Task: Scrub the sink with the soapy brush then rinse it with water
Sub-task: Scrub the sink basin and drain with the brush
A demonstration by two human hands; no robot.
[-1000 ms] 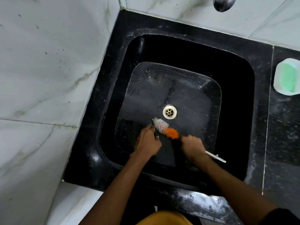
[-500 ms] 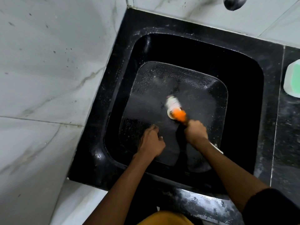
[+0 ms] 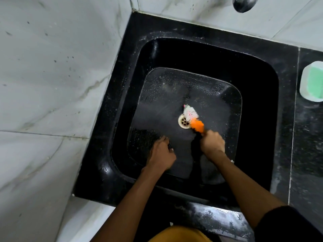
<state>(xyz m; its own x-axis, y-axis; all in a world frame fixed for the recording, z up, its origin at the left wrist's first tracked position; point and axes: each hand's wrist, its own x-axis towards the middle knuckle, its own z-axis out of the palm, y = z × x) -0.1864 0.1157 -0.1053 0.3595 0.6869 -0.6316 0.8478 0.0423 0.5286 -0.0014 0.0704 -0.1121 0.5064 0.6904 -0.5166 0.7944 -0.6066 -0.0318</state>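
Note:
The black sink [image 3: 125,88] fills the middle of the view, its wet floor speckled with suds. A brush [image 3: 193,117] with white-pink bristles and an orange collar lies on the floor, its head just right of the round metal drain [image 3: 183,121]. My right hand [image 3: 212,143] grips the brush handle right behind the orange part; the white handle tip [image 3: 232,161] sticks out beside my wrist. My left hand [image 3: 161,152] rests on the sink floor at the front left with fingers curled, and nothing shows in it.
A metal tap [image 3: 243,3] hangs over the sink's back edge. A white dish with green soap [image 3: 312,82] sits on the black counter to the right. A marble wall [image 3: 52,84] closes off the left side.
My right hand has swept the brush from the front of the sink floor, over the drain, to just right of it. The left hand has stayed about where it was.

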